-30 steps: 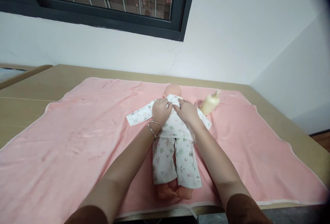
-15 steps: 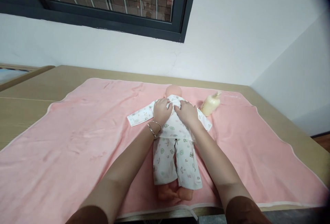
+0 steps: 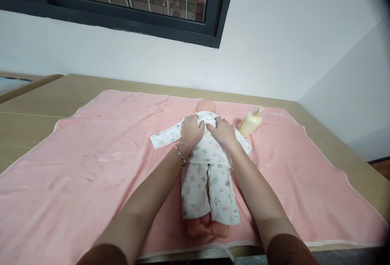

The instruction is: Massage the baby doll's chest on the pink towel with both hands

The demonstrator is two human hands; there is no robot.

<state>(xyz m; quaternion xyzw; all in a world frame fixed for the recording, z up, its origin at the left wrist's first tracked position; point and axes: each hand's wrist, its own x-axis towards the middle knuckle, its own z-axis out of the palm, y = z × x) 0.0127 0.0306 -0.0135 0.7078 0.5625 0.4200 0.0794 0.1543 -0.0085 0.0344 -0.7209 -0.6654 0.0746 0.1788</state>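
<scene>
A baby doll (image 3: pixel 206 105) lies on a pink blanket (image 3: pixel 106 151), its head away from me and its feet toward me. It wears a white printed top (image 3: pixel 210 151) and matching trousers (image 3: pixel 195 192); its bare feet show below the cuffs. On the left part of the doll's upper body rests my left hand (image 3: pixel 192 131), open, with a bracelet (image 3: pixel 183 151) at the wrist. My right hand (image 3: pixel 224 131) lies open on the right part, fingers spread over the cloth. The thumbs point toward each other, a small gap between them. The doll's face is hidden.
A pale yellow pump bottle (image 3: pixel 250 122) lies tilted on the blanket, just right of the doll's sleeve. Underneath is a wooden table (image 3: pixel 39 98) against a white wall (image 3: pixel 258 53). A dark-framed window (image 3: pixel 137 17) is set in that wall.
Both hands stay on the doll's upper body; the right fingers have shifted very slightly. The whole view has tilted a little. Doll and bottle lie as before.
</scene>
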